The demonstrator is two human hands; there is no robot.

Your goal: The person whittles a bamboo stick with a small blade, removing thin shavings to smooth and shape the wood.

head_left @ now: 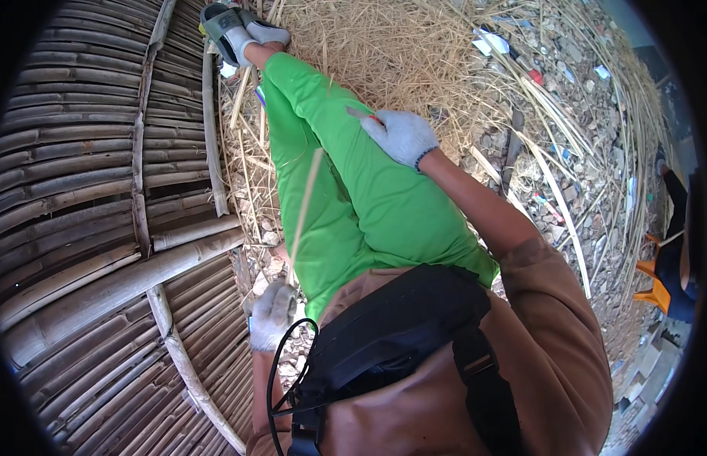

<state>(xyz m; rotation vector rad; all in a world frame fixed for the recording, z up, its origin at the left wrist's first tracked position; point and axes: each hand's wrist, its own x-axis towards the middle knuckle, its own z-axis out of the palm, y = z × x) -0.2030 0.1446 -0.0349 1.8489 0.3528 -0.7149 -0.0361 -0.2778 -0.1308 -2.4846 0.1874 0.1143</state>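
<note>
My left hand (272, 316), in a pale knitted glove, is low beside my left hip. Its fingers are closed on the lower end of a thin bamboo strip (305, 204), which rises in front of my green trousers and looks slightly blurred. My right hand (403, 140), gloved the same way, rests on my right thigh. It grips a small knife (358, 112); the short blade points left and a bit of orange-red handle shows by the thumb. The rest of the handle is hidden in the fist. The knife and the strip are apart.
A bamboo slat platform (72, 152) fills the left side. Straw and shavings (384, 61) cover the ground beyond my legs. Rubble, litter and long bamboo strips (555, 186) lie at right. Another person in dark clothes (682, 281) is at the far right by an orange chair (654, 287).
</note>
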